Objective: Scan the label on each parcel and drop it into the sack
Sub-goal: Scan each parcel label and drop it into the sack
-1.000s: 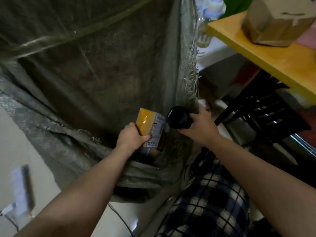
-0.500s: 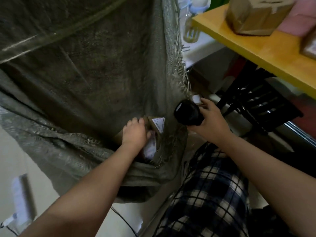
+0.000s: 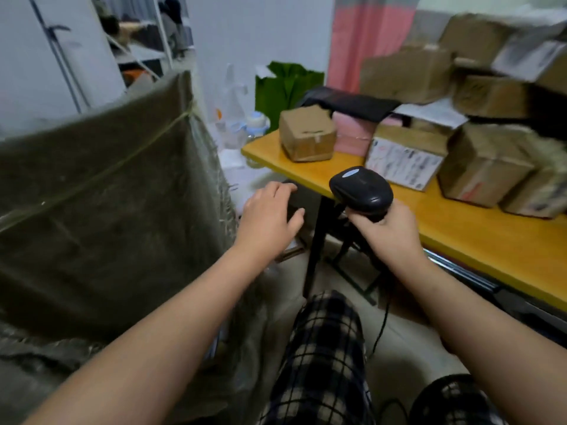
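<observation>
The left hand [image 3: 270, 219] hangs empty in the gap between the woven sack [image 3: 101, 194] and the corner of the yellow table [image 3: 478, 237]. Its fingers are loosely spread, pointed toward the parcels and touching nothing. The right hand [image 3: 389, 231] is wrapped round the handle of a black barcode scanner [image 3: 362, 188], whose head sits just above the table's near edge; its cable [image 3: 380, 329] trails down past the plaid trousers [image 3: 322, 348]. The parcels wait on the tabletop: a small cardboard box [image 3: 306, 133] nearest the corner, a pink parcel [image 3: 352, 136] just beside it, a labelled box [image 3: 405, 161] whose white sticker faces the person, and more brown cartons [image 3: 484, 167] stacked to the right. None is in hand.

The step, as I judge it, is fetching the next parcel. The small cardboard box is the shortest reach for the free hand, but no label shows on its visible faces, so it will likely need turning. Grip it by the sides so the palm does not cover the label, tilt that face flat toward the scanner's window and hold both steady. Then carry it well over the sack's open rim before letting go, since short of it the box could slide down outside the cloth
</observation>
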Demonstrator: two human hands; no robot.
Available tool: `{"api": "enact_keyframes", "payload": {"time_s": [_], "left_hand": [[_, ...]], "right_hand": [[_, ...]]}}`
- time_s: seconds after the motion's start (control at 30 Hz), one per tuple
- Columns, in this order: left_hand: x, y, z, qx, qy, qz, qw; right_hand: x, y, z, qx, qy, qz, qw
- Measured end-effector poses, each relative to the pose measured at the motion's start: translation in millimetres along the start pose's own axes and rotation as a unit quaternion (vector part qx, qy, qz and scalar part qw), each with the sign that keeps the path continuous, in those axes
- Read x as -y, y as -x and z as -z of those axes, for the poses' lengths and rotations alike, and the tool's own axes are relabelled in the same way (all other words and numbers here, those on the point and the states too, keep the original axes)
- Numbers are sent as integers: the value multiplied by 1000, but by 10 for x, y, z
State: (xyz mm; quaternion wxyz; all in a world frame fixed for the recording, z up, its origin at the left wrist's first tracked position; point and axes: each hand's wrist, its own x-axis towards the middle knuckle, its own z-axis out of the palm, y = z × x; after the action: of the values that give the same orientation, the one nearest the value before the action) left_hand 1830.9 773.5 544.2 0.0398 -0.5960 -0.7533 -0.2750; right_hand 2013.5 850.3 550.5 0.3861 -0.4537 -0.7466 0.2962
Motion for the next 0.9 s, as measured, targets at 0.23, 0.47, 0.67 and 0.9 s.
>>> {"api": "enact_keyframes", "payload": {"time_s": [0.23,0.47,0.67,0.9], "left_hand": [[-237,-1052,-122,-16,-50,-46,998],[-254,-1904,-284,104,-112,88,984],[-166,-2011,-464,100,-52,128,985],[-31,-1780,-398,44,-79,49,995]], "right_hand": [[238,-587,189,-36,-88,-46,994],[147,-927,64,-31,-196,-102,975],[16,-965,28,-22,-182,-110,977],[-36,-793,67,-44,-195,-124,972]]}}
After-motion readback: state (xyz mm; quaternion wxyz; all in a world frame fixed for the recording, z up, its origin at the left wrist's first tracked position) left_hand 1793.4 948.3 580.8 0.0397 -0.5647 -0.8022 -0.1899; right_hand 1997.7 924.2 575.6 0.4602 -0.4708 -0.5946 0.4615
